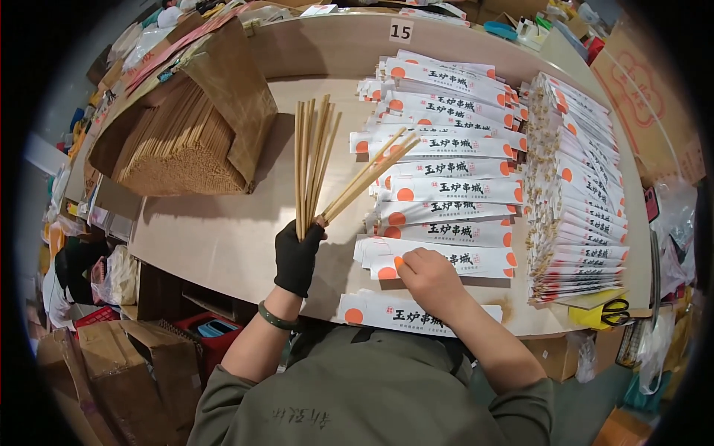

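Observation:
In a black fingerless-looking glove, my left hand [299, 256] is closed around a fanned bunch of wooden chopsticks [316, 160], held upright above the table. Some of them lean right over the rows of sleeves. My right hand [431, 281] is bare, its fingers curled together and pressed at the near white paper chopstick sleeves [487, 260]; the exact grip is partly hidden. Closest to my body, a single paper sleeve [379, 311] with an orange dot lies under my right wrist. Overlapping rows of sleeves [454, 189] stretch away beyond my right hand.
A brown paper bag [238, 89] on its side holds a thick stack of chopsticks [182, 145] at the left. Piled filled sleeves [587, 193] line the right side. Black-handled scissors [614, 312] lie by the right edge. Cardboard boxes [141, 364] stand below left.

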Demonstrator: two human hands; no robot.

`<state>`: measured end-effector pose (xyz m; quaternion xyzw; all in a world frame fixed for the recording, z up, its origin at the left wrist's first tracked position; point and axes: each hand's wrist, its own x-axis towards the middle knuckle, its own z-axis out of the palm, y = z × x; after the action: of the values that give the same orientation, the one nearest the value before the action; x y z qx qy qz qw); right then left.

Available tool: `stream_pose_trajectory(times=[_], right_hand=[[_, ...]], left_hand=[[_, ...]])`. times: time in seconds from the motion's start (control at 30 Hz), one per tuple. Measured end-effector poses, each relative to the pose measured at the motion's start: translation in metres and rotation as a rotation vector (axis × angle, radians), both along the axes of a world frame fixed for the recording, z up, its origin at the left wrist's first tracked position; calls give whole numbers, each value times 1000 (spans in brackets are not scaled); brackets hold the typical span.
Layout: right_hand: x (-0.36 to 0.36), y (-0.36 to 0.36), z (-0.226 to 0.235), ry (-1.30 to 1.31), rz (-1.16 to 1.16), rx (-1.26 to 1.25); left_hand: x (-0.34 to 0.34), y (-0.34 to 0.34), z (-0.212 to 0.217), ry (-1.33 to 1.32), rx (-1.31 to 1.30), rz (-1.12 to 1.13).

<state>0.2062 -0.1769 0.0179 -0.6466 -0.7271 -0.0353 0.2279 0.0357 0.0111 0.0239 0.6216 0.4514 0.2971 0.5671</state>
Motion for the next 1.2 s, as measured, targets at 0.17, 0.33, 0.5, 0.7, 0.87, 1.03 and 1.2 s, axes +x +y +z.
stream_pose_trajectory(times=[0.17,0.33,0.5,0.7,0.87,1.03,1.2], right_hand=[[-3,-2,4,128,-61,78],[6,3,12,303,-209,103],[26,3,55,1112,-568,-107],[39,-2,64,1191,-531,-125],[44,-8,63,436,-229,13],[-12,36,57,124,-35,146],[18,36,60,-46,-215,237]], left_hand=[[-20,11,-6,-10,-42,-8],[-33,12,-3,35,-51,-40],[-49,19,3,44,133,-169],[-61,27,19,147,229,-309],[-68,44,23,243,227,-468],[3,-24,23,-201,-161,-425],[19,-8,7,-172,100,-119]])
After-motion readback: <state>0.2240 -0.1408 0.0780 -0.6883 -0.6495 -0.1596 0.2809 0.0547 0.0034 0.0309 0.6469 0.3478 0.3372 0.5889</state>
